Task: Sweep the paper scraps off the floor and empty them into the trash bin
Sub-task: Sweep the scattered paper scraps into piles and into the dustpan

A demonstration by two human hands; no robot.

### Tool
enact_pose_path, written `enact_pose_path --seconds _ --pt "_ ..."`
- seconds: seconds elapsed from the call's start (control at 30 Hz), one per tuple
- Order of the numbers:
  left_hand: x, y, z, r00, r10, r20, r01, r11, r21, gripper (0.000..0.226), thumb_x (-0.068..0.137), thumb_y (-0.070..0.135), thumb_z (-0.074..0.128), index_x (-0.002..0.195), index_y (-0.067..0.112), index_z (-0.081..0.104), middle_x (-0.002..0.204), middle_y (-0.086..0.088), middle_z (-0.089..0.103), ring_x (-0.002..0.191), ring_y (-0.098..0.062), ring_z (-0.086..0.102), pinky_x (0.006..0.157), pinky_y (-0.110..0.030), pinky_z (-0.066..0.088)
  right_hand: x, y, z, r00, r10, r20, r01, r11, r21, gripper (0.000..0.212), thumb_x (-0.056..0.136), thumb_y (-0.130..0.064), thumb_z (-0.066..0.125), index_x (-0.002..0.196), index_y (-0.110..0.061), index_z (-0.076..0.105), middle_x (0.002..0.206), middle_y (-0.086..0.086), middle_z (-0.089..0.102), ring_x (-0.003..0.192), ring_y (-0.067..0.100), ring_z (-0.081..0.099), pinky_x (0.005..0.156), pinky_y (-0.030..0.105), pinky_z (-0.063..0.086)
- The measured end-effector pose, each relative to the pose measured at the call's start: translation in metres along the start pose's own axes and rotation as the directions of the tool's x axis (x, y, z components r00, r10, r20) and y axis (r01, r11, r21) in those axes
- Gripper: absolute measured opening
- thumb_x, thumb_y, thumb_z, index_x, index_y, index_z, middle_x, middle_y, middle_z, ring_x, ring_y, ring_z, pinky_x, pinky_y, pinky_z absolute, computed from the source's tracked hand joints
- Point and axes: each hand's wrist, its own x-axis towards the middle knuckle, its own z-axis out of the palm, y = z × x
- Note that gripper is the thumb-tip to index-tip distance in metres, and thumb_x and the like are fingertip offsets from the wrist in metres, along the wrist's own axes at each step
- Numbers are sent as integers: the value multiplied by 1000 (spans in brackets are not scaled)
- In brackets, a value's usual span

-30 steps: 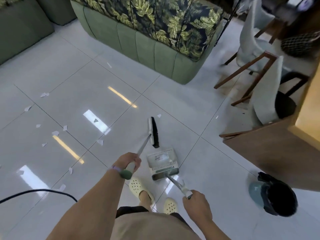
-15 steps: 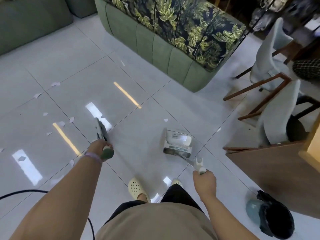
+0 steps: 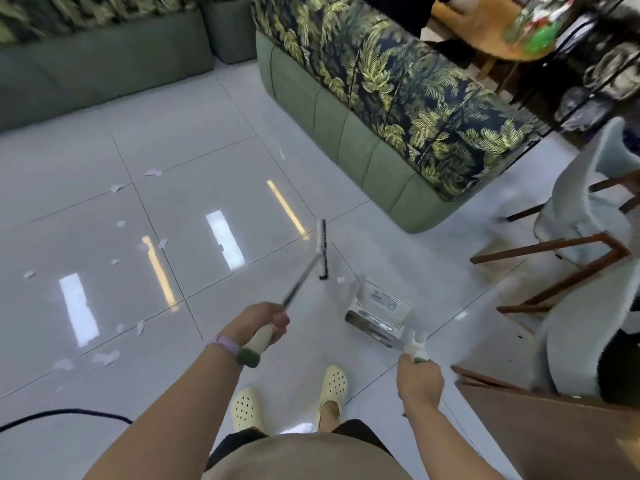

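My left hand [image 3: 264, 323] grips the handle of a long broom; its black-bristled head [image 3: 322, 249] rests on the tiles ahead of me. My right hand [image 3: 419, 377] holds the handle of a pale dustpan [image 3: 379, 306], which sits on the floor just right of the broom head. One small paper scrap [image 3: 340, 279] lies between the broom head and the dustpan. Several more white paper scraps [image 3: 105, 357] are scattered over the tiles at the left. The trash bin is out of view.
A green sofa with leaf-print cushions [image 3: 398, 109] stands ahead at the right, another green sofa [image 3: 104, 67] at the far left. Grey chairs with wooden legs [image 3: 585, 258] and a wooden table edge [image 3: 554, 427] crowd the right. A black cable [image 3: 65, 415] crosses the floor at lower left.
The broom has swung from the left back to the right, its head now landing beside the dustpan. The view has tilted up, and the dark trash bin at lower right has dropped out of sight.
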Motion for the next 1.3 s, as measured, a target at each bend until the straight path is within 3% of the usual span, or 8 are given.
enact_pose_path --seconds 0.1,0.23,0.33,0.43,0.57,0.87,1.1,1.3 --pt "18 -11 57 994 -82 75 81 997 12 8 105 15 42 102 8 43 65 -2 42 37 -7 41 30 -15 32 28 -1 -17 996 83 -27 -81 994 71 23 91 -23 62 73 -13 54 74 13 64 65 36 67 61 43 59" --pt "53 -28 112 980 -171 105 160 982 105 5 104 12 40 101 9 40 66 -3 41 38 -9 41 33 -14 34 56 4 -42 992 125 -11 -123 985 122 23 92 -22 63 77 -5 58 72 17 64 55 34 63 47 28 47" --pt "71 -35 130 980 -187 73 173 969 175 7 103 10 39 108 6 38 64 -6 45 36 -11 44 33 -16 37 69 14 -58 995 93 41 -96 993 63 16 89 -18 64 80 -5 61 74 16 65 56 31 60 44 28 46" --pt "75 -29 122 982 -185 24 181 976 122 11 101 8 41 111 6 36 65 -6 46 35 -11 44 32 -17 38 76 27 -66 994 43 100 -42 999 -20 15 86 -16 63 77 -3 62 69 16 64 54 29 57 48 35 51" --pt "67 -11 97 989 -139 -42 139 990 1 12 102 8 40 112 8 34 67 -5 43 34 -11 44 30 -17 38 83 26 -60 985 -37 168 60 989 -134 21 81 -18 60 74 1 62 68 19 64 52 29 55 49 33 46" --pt "38 10 7 982 33 -185 -65 984 -169 3 103 8 37 102 8 40 66 -5 43 32 -11 43 32 -15 37 67 -35 -11 925 -205 319 272 945 -183 21 85 -15 59 69 -1 57 61 14 59 50 27 53 49 29 42" --pt "10 37 -113 915 88 -395 -196 950 -242 17 103 5 35 89 4 45 55 -6 45 28 -13 39 35 -12 35 24 -82 47 866 -302 398 410 884 -223 21 82 -13 57 64 -7 49 58 8 50 50 24 43 49 30 37" --pt "-17 72 -207 844 99 -526 -277 922 -271 17 103 5 33 88 4 42 67 -9 42 25 -14 42 32 -15 38 -25 -119 104 811 -349 470 514 810 -284 21 78 -17 57 60 -10 47 53 4 46 48 22 42 48 30 35"
